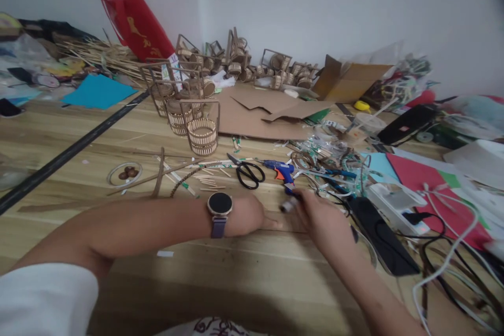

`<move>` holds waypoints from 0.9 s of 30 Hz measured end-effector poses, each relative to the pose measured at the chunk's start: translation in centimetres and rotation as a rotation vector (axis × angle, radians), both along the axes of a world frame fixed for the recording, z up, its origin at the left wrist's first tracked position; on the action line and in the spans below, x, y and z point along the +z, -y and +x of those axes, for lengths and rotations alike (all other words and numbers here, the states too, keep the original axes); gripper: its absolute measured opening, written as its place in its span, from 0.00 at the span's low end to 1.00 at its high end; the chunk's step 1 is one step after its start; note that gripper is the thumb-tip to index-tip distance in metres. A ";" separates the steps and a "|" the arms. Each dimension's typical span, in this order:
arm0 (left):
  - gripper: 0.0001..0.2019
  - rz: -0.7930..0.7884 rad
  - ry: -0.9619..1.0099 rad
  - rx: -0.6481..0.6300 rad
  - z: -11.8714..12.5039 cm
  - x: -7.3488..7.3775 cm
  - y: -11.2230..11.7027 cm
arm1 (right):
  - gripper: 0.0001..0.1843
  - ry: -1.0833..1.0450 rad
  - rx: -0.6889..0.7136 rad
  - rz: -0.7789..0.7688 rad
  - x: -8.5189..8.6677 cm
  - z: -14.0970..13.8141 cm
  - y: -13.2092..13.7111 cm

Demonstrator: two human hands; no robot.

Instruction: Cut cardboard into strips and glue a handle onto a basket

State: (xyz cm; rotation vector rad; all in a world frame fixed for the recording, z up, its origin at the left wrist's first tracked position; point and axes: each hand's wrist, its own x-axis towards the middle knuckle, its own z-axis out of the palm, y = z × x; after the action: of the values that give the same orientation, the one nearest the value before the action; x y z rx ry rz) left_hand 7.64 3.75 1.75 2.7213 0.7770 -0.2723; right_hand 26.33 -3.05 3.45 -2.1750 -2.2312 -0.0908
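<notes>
My left hand [250, 216], below a wrist watch [219, 209], is low over the wooden table with one finger pointing right; its other fingers are curled, and whatever they hold is hidden. A flat brownish strip [293, 222] seems to lie by that fingertip. My right hand [319, 215] is blurred, closed around a small dark and light cylindrical piece [289, 205]. Just beyond it lies a blue glue gun [285, 169] with an orange trigger. Black-handled scissors [250, 174] lie open to its left, among thin wooden sticks [210, 181].
Small slatted buckets [202, 136] with tall handles stand at centre-left; more are heaped by the wall. Cardboard [244, 115] lies behind the tools. A black phone [384, 236], a white power strip [397, 205] and tangled cables are on the right. A ring with brown beads [128, 172] is left.
</notes>
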 end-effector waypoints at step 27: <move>0.16 0.329 0.111 -0.071 -8.4 -1.3 0.4 | 0.16 -0.058 -0.073 -0.027 -3.5 6.7 0.2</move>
State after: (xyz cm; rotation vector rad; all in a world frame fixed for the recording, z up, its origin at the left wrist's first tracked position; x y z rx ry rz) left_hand -0.80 3.32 0.40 3.0439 0.7526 -0.0058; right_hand 33.01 -3.29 -0.05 -2.2426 -2.1350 0.0011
